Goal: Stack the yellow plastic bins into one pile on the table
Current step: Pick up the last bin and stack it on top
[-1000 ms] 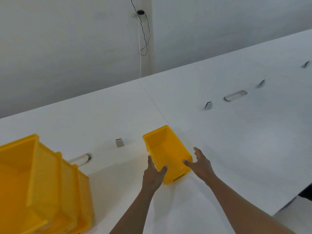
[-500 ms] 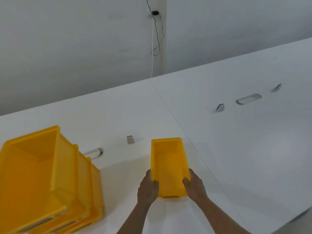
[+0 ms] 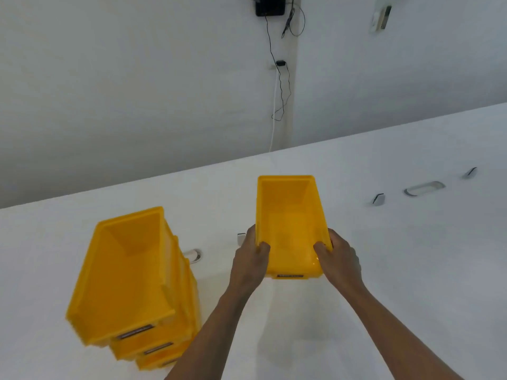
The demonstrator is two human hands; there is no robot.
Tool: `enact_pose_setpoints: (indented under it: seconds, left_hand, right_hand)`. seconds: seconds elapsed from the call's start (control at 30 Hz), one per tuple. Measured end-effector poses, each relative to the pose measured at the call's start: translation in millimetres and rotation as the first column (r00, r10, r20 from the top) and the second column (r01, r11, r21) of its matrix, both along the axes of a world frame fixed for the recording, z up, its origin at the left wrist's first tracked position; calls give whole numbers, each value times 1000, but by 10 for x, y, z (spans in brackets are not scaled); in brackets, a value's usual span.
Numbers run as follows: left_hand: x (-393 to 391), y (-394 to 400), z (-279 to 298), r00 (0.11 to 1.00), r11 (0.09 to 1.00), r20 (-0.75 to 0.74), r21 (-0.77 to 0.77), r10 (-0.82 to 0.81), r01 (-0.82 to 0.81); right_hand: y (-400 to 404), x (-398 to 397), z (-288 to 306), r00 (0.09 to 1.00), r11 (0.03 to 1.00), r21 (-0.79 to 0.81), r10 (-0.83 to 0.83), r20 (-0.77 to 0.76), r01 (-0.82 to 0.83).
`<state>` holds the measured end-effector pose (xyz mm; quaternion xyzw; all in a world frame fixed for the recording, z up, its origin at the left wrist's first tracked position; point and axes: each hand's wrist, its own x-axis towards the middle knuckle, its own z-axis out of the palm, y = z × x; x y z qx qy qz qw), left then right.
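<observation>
Single yellow bin (image 3: 290,229) held in both hands, open side up, to the right of the pile (image 3: 131,278) and apart from it. Left hand (image 3: 251,260) on its left wall, right hand (image 3: 338,259) on its right wall; fingers (image 3: 262,246) of each hand curl over the rim and pinch the wall, thumbs inside. It looks lifted clear of the counter (image 3: 411,270), judging by the soft shadow below it.

The pile is three bins deep by my count (lower fronts partly hidden by my left forearm), label slots facing me.

Step in hand: carry the bin left and nest it in the top bin. To do it well, I'd keep it level, label end toward me to match the pile, bring it squarely above the top opening, then lower straight down. Risk: the pile sits slightly fanned, so a skewed entry could jam or shove it.
</observation>
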<state>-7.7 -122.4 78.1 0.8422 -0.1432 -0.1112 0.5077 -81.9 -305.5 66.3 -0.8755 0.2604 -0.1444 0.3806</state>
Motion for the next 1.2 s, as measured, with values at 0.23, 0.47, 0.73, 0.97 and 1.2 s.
enact_pose_setpoints:
  seconds: [0.23, 0.47, 0.73, 0.97, 1.2]
  left_hand:
    - [11, 657, 1041, 933, 987, 328, -110, 146, -115]
    - [-171, 1779, 1638, 859, 965, 442, -97, 260, -242]
    - [-250, 2778, 1444, 806, 831, 206, -192, 554, -522]
    - [-231, 2919, 1159, 799, 795, 53, -161, 599, -585]
    - [-131, 2819, 1112, 797, 793, 45, -145, 603, -592]
  right_hand:
    - [551, 289, 1116, 966, 998, -18, 66, 248, -63]
    - [1522, 261, 1702, 851, 959, -32, 265, 454, -282]
    - [2280, 223, 1099, 735, 745, 102, 611, 294, -660]
    - [2577, 299, 425, 740, 707, 229, 663, 115, -669]
    - [2730, 315, 94, 747, 732, 187, 664, 18, -655]
